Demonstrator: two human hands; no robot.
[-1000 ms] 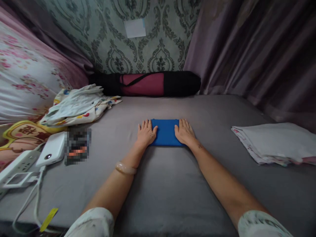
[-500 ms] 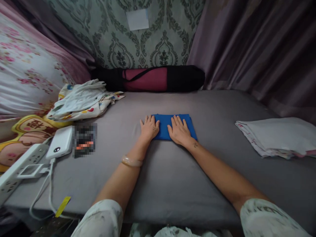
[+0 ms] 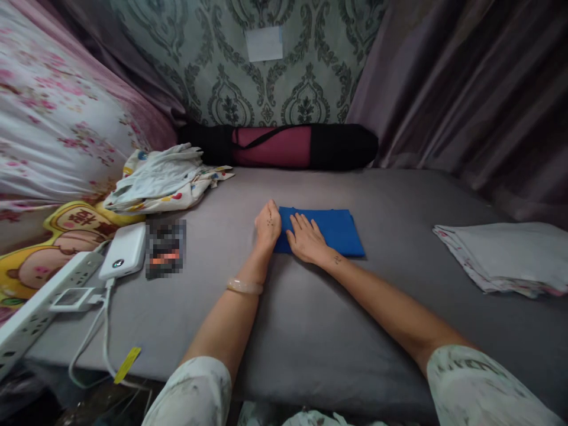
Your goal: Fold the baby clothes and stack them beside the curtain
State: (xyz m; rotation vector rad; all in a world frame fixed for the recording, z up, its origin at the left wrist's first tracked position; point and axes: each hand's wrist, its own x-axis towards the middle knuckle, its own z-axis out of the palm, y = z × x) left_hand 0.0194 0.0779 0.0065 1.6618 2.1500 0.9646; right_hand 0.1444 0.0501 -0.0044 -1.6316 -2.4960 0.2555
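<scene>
A folded blue cloth [image 3: 335, 229] lies on the grey bedsheet [image 3: 310, 319] in the middle of the view. My right hand [image 3: 306, 239] rests flat on the cloth's left half with its fingers stretched out and apart. My left hand [image 3: 267, 223] stands on its side against the cloth's left edge. Its fingers are pressed together and close on that edge; their tips are hidden. A pale bangle [image 3: 244, 287] sits on my left wrist.
A black and maroon rolled bag [image 3: 284, 145] lies along the back wall. Crumpled printed clothes [image 3: 164, 180] are at back left, a stack of folded white cloths [image 3: 510, 254] at right. A white power bank [image 3: 124, 257] and power strip [image 3: 44, 296] with cables sit at left.
My right hand slid left across the blue cloth toward my left hand, baring the cloth's right half. My left hand turned from flat onto its side at the left edge.
</scene>
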